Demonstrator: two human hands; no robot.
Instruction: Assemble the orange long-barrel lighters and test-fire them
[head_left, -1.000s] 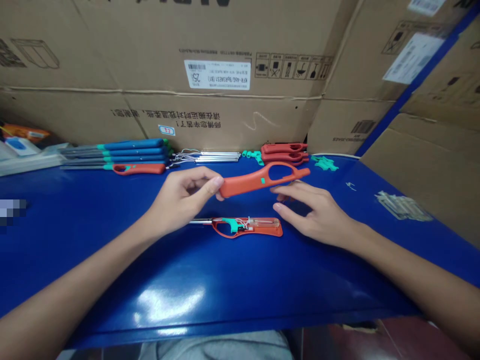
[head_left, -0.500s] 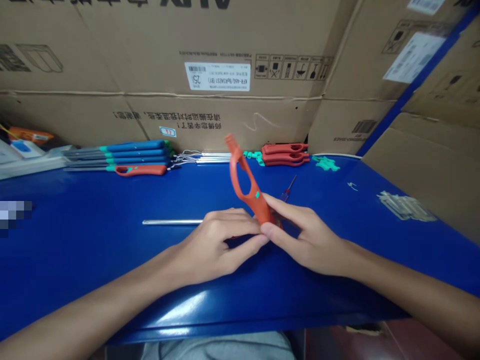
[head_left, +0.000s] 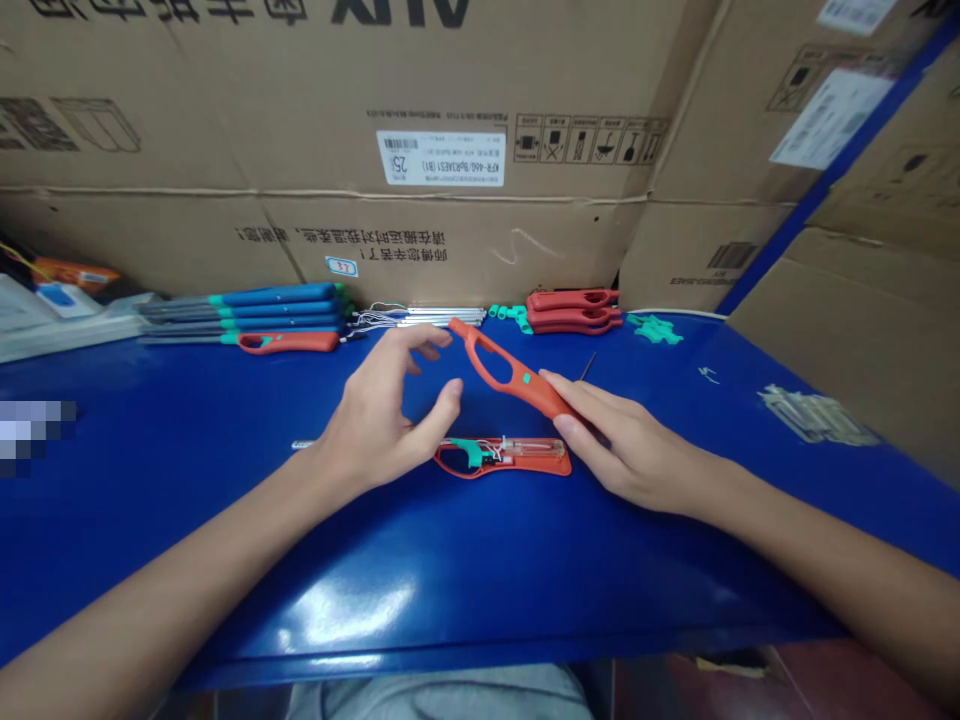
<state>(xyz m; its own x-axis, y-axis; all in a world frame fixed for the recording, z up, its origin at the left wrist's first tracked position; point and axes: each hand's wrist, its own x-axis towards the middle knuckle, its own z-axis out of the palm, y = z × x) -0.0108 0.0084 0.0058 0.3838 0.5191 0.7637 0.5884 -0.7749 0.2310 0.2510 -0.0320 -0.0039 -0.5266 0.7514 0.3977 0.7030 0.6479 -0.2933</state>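
Our right hand [head_left: 634, 445] pinches the orange plastic lighter cover shell [head_left: 512, 373], tilted above the open orange lighter half with a green trigger [head_left: 504, 456] on the blue table [head_left: 450, 570]. Our left hand [head_left: 386, 415] hovers beside it, fingers spread, holding nothing.

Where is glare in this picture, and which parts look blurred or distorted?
In the head view, white glare sits on the blue table near its front edge; a pixelated patch hides something at far left; the cardboard boxes bow toward the edges; both hands and the orange lighter shell are sharp.
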